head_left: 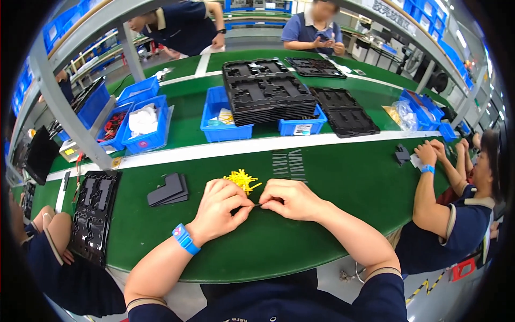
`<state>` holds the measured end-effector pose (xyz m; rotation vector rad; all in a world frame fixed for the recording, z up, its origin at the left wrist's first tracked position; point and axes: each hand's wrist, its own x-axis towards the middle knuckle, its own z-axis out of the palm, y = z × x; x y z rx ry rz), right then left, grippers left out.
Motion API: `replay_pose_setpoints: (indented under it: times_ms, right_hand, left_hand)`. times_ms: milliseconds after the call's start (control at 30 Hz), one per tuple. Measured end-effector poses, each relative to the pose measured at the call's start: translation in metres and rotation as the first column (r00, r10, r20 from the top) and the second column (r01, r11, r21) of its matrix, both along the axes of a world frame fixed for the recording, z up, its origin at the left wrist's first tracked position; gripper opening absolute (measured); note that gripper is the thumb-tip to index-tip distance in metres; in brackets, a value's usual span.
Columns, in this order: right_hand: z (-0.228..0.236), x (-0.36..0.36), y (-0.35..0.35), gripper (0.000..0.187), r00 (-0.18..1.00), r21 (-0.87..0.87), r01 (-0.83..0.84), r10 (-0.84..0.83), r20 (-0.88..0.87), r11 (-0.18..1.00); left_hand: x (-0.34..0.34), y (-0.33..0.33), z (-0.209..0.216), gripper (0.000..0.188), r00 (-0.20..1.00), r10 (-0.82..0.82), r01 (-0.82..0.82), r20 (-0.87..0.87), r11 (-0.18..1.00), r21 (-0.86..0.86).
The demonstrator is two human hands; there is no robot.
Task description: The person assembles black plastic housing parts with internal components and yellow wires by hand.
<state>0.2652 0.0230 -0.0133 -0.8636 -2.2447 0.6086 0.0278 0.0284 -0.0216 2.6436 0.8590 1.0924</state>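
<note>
Over the green table, my left hand (220, 208) and my right hand (292, 199) are close together, both closed in a pinch. Between their fingertips runs a small thin dark strip (257, 204), most of it hidden by the fingers. Just beyond my hands lies a loose heap of short yellow strips (241, 180). Behind my right hand, thin grey strips (288, 164) are laid out in two columns. Several flat dark grey pieces (168, 190), the top one L-shaped, lie overlapped to the left of my left hand.
A tall stack of black trays (268, 96) rests across blue bins (214, 131) at the back. Another black tray (95, 214) lies at left, near a seated person. A co-worker's hands (429, 153) work at right. A grey metal post (80, 112) rises at back left.
</note>
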Motion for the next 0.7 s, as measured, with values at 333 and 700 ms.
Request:
replay_pose_setpoints:
  times_ms: [333,700]
  right_hand:
    - [0.001,-0.008,0.001,0.007,0.999,-0.013,-0.049,0.049,0.016,0.999]
    - [0.005,-0.010,-0.002,0.016,0.982,0.078,-0.026,0.040,-0.184,0.997]
  left_hand:
    - [-0.005,0.000,-0.004,0.012,0.998,-0.038,0.036,0.043,0.998,0.048]
    - [-0.003,-0.003,-0.007,0.009,0.997,0.057,-0.058,0.043,0.998,0.020]
